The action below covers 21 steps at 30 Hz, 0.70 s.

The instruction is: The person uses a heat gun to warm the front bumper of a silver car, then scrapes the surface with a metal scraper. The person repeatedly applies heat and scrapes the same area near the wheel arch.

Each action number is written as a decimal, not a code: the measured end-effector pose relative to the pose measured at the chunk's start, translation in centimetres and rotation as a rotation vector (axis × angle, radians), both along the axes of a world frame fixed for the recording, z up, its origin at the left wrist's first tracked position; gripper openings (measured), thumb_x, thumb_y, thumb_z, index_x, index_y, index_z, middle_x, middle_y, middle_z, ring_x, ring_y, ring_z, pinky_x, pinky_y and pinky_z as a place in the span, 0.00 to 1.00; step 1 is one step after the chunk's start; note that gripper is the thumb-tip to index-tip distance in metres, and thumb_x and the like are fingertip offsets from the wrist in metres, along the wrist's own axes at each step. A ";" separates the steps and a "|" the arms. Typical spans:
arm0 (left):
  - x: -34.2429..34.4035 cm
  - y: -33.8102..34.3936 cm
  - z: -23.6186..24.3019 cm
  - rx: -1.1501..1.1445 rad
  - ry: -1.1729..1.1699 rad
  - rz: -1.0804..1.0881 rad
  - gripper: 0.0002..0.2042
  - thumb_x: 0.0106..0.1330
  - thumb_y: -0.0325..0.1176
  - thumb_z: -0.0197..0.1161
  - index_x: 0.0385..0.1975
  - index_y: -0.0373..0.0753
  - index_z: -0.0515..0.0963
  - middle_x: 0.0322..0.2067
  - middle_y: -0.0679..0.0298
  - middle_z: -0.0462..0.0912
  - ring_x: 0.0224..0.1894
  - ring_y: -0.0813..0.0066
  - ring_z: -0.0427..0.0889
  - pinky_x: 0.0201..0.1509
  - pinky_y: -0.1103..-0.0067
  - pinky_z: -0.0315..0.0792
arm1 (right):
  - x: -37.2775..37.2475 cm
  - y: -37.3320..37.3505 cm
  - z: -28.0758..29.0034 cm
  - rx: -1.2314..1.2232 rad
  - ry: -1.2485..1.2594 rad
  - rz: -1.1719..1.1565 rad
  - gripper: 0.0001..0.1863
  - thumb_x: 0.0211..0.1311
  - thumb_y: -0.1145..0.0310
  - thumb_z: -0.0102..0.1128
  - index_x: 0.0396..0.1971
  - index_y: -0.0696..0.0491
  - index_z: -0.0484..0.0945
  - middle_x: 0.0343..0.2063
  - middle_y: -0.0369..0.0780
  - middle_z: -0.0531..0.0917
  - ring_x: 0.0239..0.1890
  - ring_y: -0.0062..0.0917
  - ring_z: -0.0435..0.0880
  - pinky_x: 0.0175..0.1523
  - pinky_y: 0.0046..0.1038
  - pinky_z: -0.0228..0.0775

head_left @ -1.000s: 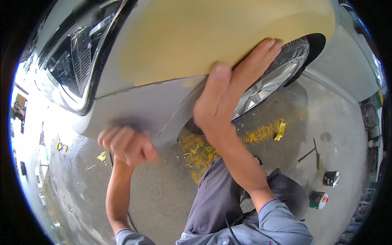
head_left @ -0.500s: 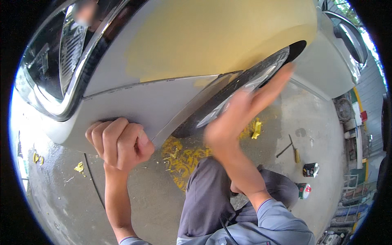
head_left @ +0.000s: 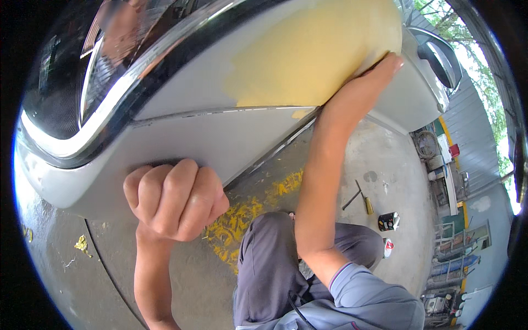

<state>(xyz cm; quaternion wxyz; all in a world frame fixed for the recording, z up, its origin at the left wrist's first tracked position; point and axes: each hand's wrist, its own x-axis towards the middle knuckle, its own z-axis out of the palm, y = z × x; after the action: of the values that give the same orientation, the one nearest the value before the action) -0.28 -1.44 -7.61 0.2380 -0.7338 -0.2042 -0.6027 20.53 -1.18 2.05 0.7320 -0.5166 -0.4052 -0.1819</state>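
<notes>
My left hand [head_left: 173, 201] is curled closed against the lower grey bumper [head_left: 236, 143]; whatever lies inside or behind its fingers is hidden. My right hand [head_left: 377, 77] reaches up with extended fingers laid along the wheel-arch edge of the car's front fender [head_left: 308, 49], beside a large yellowish patch on the grey paint. The wheel under that arch is mostly hidden by my forearm and the panel. Above my left hand is the dark glossy headlight [head_left: 60, 82] with its chrome-and-black trim.
Yellow flakes [head_left: 231, 220] lie on the concrete floor [head_left: 115, 275] beside a black cord and yellow scraps. At right are a dark tool with a yellow one [head_left: 368, 204], two cans [head_left: 388, 221], cluttered equipment along a wall [head_left: 451, 258] and a side mirror [head_left: 434, 58].
My right hand and forearm have swung up and right along the arch. My left hand stays closed at the bumper. The view has shifted, bringing the headlight closer and more wall and trees into sight.
</notes>
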 end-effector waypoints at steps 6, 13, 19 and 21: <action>0.0 -0.1 0.1 -0.011 -0.004 -0.003 0.09 0.31 0.31 0.56 0.18 0.46 0.77 0.23 0.71 0.74 0.24 0.76 0.69 0.32 0.78 0.61 | -2.5 -1.2 -2.1 -0.109 -0.040 0.028 0.37 0.73 0.47 0.23 0.64 0.66 0.44 0.66 0.51 0.46 0.68 0.37 0.43 0.71 0.33 0.31; -0.1 -0.2 0.2 -0.026 0.000 -0.002 0.08 0.34 0.31 0.57 0.18 0.46 0.76 0.24 0.72 0.74 0.24 0.76 0.69 0.32 0.78 0.62 | -4.9 -1.7 -4.2 -0.154 -0.106 0.024 0.40 0.72 0.47 0.22 0.66 0.69 0.36 0.68 0.58 0.36 0.72 0.45 0.34 0.72 0.38 0.25; -0.1 -0.3 0.3 -0.060 0.009 -0.014 0.07 0.37 0.30 0.58 0.20 0.46 0.76 0.24 0.72 0.73 0.24 0.75 0.69 0.33 0.78 0.63 | -6.9 -2.0 -5.9 -0.150 -0.129 0.014 0.42 0.70 0.45 0.27 0.65 0.70 0.36 0.67 0.61 0.35 0.71 0.51 0.34 0.71 0.44 0.26; 0.0 -0.3 0.2 -0.060 0.003 -0.012 0.06 0.38 0.30 0.58 0.20 0.46 0.76 0.24 0.72 0.74 0.24 0.75 0.69 0.33 0.78 0.63 | -7.1 -2.2 -6.3 -0.149 -0.158 0.006 0.42 0.70 0.46 0.28 0.65 0.69 0.36 0.67 0.61 0.35 0.71 0.52 0.34 0.71 0.44 0.26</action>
<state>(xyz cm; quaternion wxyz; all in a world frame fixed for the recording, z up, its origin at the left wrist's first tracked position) -0.32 -1.75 -7.40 0.2127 -0.7428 -0.2172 -0.5966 13.41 -3.34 -4.28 0.6580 -0.5523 -0.4757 -0.1892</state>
